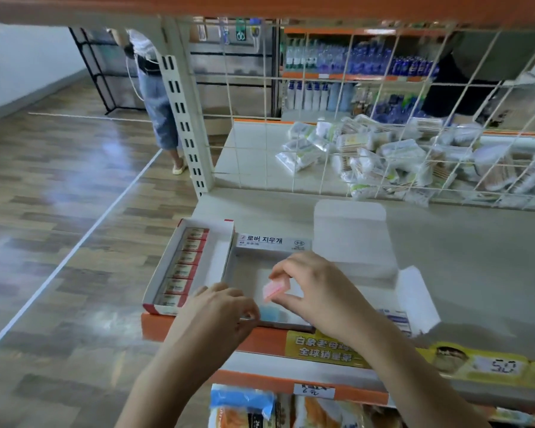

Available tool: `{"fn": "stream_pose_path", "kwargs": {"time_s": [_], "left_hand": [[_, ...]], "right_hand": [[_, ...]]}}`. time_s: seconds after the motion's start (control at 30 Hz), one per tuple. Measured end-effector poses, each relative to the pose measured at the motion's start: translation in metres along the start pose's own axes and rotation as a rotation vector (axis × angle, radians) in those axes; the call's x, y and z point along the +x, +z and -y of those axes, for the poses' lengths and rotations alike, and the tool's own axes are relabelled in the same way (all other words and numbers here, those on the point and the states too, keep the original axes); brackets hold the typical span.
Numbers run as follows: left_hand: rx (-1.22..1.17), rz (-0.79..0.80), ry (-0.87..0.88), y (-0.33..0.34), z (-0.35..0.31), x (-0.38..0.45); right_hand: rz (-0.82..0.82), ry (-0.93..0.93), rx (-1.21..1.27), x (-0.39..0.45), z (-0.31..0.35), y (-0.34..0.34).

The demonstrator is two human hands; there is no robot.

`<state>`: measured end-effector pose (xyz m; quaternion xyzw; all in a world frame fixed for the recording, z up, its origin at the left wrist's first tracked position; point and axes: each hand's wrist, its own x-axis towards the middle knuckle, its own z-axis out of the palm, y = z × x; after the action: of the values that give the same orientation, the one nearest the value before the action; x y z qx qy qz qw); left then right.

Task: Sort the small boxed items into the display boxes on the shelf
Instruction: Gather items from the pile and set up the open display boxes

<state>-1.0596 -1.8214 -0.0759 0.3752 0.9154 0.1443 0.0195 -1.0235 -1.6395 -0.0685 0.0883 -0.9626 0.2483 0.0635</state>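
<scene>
Our right hand (314, 284) pinches a pink box (275, 287) between thumb and fingertips above the grey display box (274, 242). Our left hand (223, 313) curls its fingers over that box's near rim, just beside a blue box (269, 313); whether it grips anything we cannot tell.

Two open boxes are sitting side by side at the front of the shelf (464, 242). The left box (217, 261) is holding a row of small boxes (184, 267) along its left wall. The right box (274, 242) is lying just beside it, its lid (349, 239) standing up behind. Packets (383, 159) are lying behind the wire wall (322, 143).
</scene>
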Motion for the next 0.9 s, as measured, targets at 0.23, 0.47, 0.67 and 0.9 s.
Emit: {"fn": "stream_pose_path", "kwargs": {"time_s": [0.23, 0.47, 0.67, 0.9], "left_hand": [[0.015, -0.014, -0.006, 0.006, 0.005, -0.003], [-0.064, -0.042, -0.031, 0.012, 0.004, -0.005], [-0.051, 0.029, -0.045, 0.008, 0.002, -0.003], [-0.037, 0.074, -0.024, 0.003, 0.000, 0.000]], "right_hand": [[0.048, -0.065, -0.256, -0.007, -0.005, 0.003], [0.107, -0.053, -0.411, -0.018, -0.012, 0.005], [0.135, -0.031, -0.394, -0.016, -0.010, 0.005], [0.224, 0.011, -0.430, -0.016, -0.012, 0.002]]}}
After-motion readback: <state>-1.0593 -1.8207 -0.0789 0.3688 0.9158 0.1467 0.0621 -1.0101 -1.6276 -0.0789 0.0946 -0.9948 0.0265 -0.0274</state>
